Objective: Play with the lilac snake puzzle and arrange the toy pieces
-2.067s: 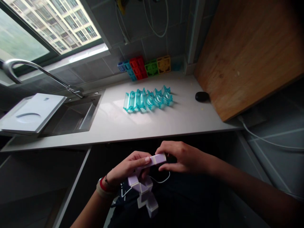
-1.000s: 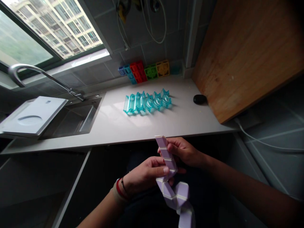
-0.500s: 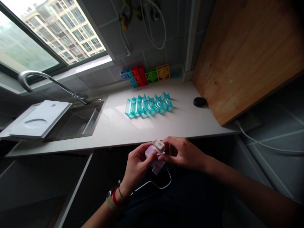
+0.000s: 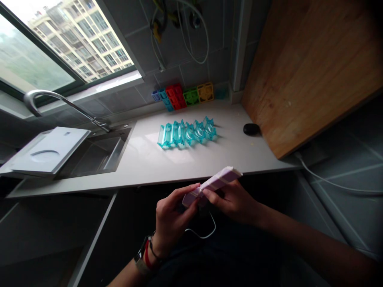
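Both hands hold a pale lilac blocky piece with white edges, over the front of the counter. It looks long and segmented, tilted up toward the right; its exact kind is unclear. My left hand pinches its lower left end between thumb and fingers. Around the middle and right part, my right hand grips it, with the thumb on the near face and the other fingers mostly hidden behind. Beyond the hands, several clear teal plastic pieces stand in a row on the white counter.
Against the wall stand blue, red, green and yellow blocks. A black mouse-like object lies near a leaning wooden board. At left are a sink, a faucet and a white box.
The lilac piece has turned and now stretches out as a long strip toward the upper right, where before it looked compact. My right hand has shifted slightly lower, behind it.
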`<state>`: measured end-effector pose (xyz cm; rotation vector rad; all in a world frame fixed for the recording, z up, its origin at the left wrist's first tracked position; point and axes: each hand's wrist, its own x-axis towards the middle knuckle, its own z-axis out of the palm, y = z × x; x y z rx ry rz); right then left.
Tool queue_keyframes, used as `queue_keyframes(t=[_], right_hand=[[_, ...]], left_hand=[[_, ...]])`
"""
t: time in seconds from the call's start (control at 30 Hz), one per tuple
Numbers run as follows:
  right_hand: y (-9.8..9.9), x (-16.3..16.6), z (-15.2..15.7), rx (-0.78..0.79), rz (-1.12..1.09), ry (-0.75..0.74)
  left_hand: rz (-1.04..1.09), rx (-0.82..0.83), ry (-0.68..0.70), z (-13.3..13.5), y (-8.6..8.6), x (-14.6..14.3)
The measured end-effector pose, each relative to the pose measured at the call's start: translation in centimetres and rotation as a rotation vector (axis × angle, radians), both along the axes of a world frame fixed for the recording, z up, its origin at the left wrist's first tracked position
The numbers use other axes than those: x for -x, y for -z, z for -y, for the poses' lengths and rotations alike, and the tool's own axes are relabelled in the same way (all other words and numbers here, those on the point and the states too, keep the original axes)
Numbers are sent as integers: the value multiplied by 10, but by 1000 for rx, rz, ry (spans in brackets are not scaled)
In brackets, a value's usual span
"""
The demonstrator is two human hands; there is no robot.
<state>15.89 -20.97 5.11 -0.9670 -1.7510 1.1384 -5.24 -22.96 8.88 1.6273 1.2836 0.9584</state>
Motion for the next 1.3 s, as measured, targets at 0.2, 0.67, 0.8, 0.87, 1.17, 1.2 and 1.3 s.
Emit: queue_keyframes(t=[0.2,0.67,0.8,0.87,1.17,1.2,1.3], right_hand=[[4,-6,-9,586,-428,-323],[0,-4,-5,8,-23,-36],[1,-10,-8,21,-69,-40],[-4,-13,-8,88,-102,-88],[-13,-18,-5,8,-139,-148],[-13,-19,-5,-55,-141,-156],[-16,-18,-6,-245,-176,-159]], left_hand=[[63,-73,75,4,-6,8],[43,244,4,-11,-4,-1],[48,273,68,-12,-8,4],[65,309,92,-12,-10,4],[254,334,29,-13,-7,-1],[304,362,44,-13,-7,0],[490,487,77,-14,-7,2]])
